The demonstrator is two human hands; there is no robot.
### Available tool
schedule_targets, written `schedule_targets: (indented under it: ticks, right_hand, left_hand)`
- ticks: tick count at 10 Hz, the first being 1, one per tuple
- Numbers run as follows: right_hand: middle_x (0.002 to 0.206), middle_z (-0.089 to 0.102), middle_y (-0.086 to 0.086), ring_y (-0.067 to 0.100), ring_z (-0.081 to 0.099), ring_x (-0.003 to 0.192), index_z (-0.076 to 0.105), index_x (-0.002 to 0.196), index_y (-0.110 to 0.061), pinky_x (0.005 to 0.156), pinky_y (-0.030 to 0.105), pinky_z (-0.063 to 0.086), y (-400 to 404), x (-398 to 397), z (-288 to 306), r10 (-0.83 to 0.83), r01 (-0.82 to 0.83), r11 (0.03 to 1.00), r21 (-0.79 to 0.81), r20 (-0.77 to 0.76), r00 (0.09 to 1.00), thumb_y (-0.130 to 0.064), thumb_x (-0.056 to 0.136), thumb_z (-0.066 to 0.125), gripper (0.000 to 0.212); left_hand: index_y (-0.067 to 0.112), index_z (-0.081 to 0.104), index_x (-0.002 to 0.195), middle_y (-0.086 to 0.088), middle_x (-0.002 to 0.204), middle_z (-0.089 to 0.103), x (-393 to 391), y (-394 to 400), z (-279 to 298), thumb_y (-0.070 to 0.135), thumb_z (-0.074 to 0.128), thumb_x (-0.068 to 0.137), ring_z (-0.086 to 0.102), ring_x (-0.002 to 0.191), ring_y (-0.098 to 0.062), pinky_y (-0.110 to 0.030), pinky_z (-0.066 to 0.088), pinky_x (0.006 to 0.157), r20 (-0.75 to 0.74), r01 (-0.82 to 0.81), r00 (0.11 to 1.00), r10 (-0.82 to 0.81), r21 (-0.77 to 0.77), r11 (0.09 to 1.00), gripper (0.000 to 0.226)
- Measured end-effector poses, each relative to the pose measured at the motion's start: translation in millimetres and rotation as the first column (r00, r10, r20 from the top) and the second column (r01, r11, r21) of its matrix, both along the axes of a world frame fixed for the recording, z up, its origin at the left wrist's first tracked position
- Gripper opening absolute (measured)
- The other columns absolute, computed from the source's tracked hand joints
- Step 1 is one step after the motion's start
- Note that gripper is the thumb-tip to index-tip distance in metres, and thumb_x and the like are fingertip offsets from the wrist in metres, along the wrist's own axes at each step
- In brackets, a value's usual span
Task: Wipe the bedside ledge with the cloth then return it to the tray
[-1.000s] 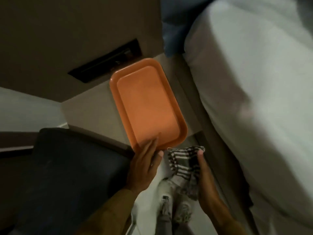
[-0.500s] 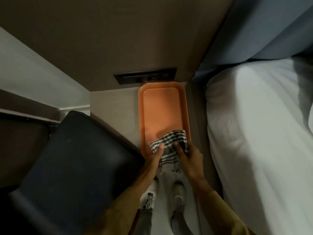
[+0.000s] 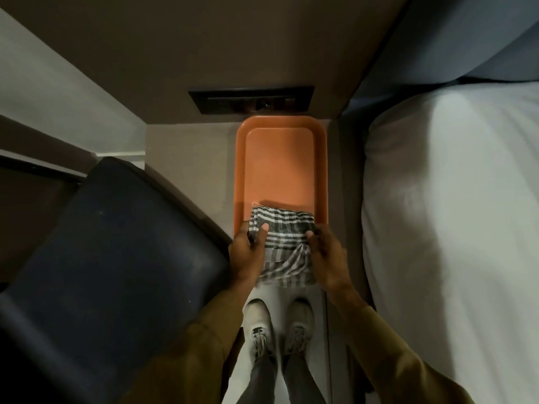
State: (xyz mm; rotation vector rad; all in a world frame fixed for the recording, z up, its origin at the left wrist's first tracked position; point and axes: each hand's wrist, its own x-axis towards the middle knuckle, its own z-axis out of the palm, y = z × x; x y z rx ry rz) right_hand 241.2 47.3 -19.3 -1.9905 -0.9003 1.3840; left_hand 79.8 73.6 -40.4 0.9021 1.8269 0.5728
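Note:
An orange tray [image 3: 280,158] lies lengthwise on the beige bedside ledge [image 3: 189,158], its far end against the wall. A grey-and-white striped cloth [image 3: 284,228] is draped over the tray's near end, its lower part hanging past the ledge edge. My left hand [image 3: 248,252] pinches the cloth's left side, thumb on top. My right hand [image 3: 326,252] holds the cloth's right side. Both hands are at the tray's near rim.
A white-sheeted bed [image 3: 452,214] runs along the right, with a blue pillow [image 3: 466,39] at its head. A dark cushioned chair [image 3: 102,258] stands at the left. A black recessed panel [image 3: 250,99] sits in the wall behind the tray. My shoes [image 3: 277,325] are on the floor below.
The cloth went from my right hand below the tray onto the tray's near end. My left hand left the tray rim and took the cloth's left side. The view swung straight.

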Motion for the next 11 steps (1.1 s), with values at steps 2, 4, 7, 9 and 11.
schedule_targets:
  ticks: [2,4,7,9,11]
  right_hand:
    - [0.149,0.058,0.027,0.042,0.06,0.136,0.032,0.163,-0.016,0.109,0.06,0.054,2,18,-16,-0.043,-0.037,0.985,-0.168,-0.449,0.892,0.019,0.09,0.066,0.088]
    - [0.148,0.054,0.005,0.009,0.069,0.126,0.029,0.165,-0.023,0.088,0.024,0.066,7,19,-33,0.142,-0.14,0.99,0.027,-0.324,0.935,0.02,0.093,0.059,0.089]
    - [0.16,0.033,0.017,0.036,0.041,0.149,0.029,0.167,-0.02,0.115,0.051,0.052,-9,5,-66,0.622,-0.598,0.777,-0.194,0.383,0.684,-0.011,0.104,0.058,0.07]
    - [0.172,0.02,0.013,0.036,0.024,0.161,0.004,0.171,-0.024,0.115,0.051,0.053,-11,-3,-62,0.739,-0.646,0.661,-0.382,0.481,0.472,-0.028,0.101,0.063,0.092]
    - [0.164,0.045,0.014,0.035,0.049,0.15,0.041,0.163,-0.019,0.117,0.05,0.051,-21,-7,-19,0.583,-0.585,0.779,-0.227,0.606,0.541,-0.029,0.1,0.066,0.069]
  left_hand:
    - [0.02,0.032,0.166,-0.007,0.167,0.046,-3,-4,-19,-0.003,0.065,0.101,0.049,0.153,-0.026,-0.043,0.044,0.127,0.155,0.063,0.986,-0.065,0.021,0.998,0.076]
    - [0.053,0.018,0.162,0.003,0.172,0.024,-5,9,-25,0.003,0.062,0.103,0.035,0.16,-0.023,-0.049,0.045,0.127,-0.04,0.371,0.929,-0.369,0.145,0.917,0.089]
    - [0.022,-0.011,0.172,-0.021,0.178,-0.007,-3,4,-54,0.03,0.063,0.106,0.001,0.168,-0.039,-0.044,0.015,0.138,-0.479,0.725,0.447,-0.755,-0.301,0.62,0.099]
    - [0.024,-0.012,0.172,-0.021,0.179,-0.009,2,4,-55,0.043,0.06,0.105,0.01,0.165,-0.043,-0.051,0.02,0.136,-0.506,0.693,0.41,-0.759,-0.368,0.62,0.101]
    - [0.016,-0.002,0.173,-0.016,0.182,-0.005,9,4,-36,0.042,0.051,0.104,0.016,0.166,-0.039,-0.053,0.022,0.136,-0.643,0.685,0.48,-0.597,-0.15,0.713,0.091]
